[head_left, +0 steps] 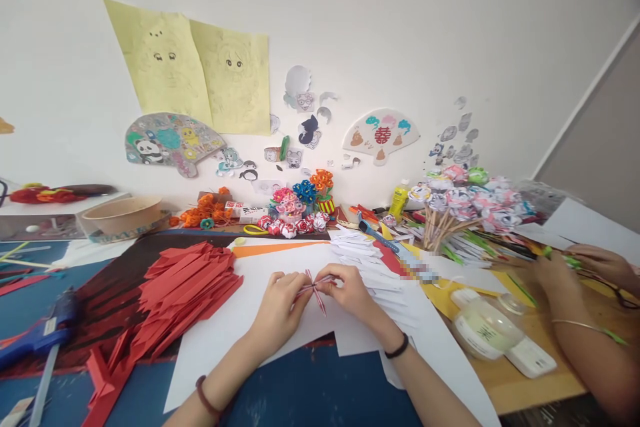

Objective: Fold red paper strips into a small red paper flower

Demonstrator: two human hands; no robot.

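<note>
Both my hands meet over white paper (227, 320) at the middle of the table. Between them is a small star-shaped piece of folded red-and-white paper (321, 302), its thin points spreading outward. My left hand (283, 303) pinches one side of the folded paper piece. Opposite it, my right hand (347, 292) pinches another point with thumb and forefinger. To the left lies a heap of folded red paper strips (187, 293). Folded white paper strips (367, 267) fan out just behind and beside my right hand.
A blue glue gun (43, 330) lies at left. Paper flowers (295, 203) line the back, with a bunch of paper roses (465, 203) at right. A bottle (485, 330) and a white case (531, 355) sit nearer. At far right, another person's hands (560, 277) hold something green.
</note>
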